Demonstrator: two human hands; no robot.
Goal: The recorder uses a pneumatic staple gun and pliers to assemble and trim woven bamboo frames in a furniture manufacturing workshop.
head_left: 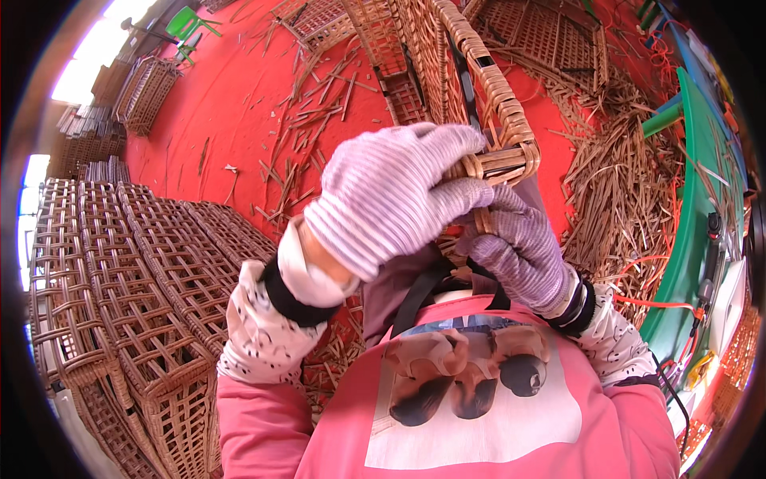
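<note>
A woven wicker frame (511, 112) with a thickly wrapped rim rises in front of me, its near corner between my hands. My left hand (391, 195), in a white and lilac striped knit glove, is closed on that corner, with thumb and fingers on either side of the wrapped edge. Just below and to the right, my right hand (523, 251) wears a purple striped glove. Its fingers are bent together around a short brown rattan strip (482, 220), of which only a little shows under the corner.
Stacked dark wicker pieces (136, 271) stand close at my left. Loose strips litter the red floor (231, 104), with a thick heap (614, 191) at the right. Beyond it is a green table (678, 239) with an orange cord (654, 302). A green chair (188, 25) stands far left.
</note>
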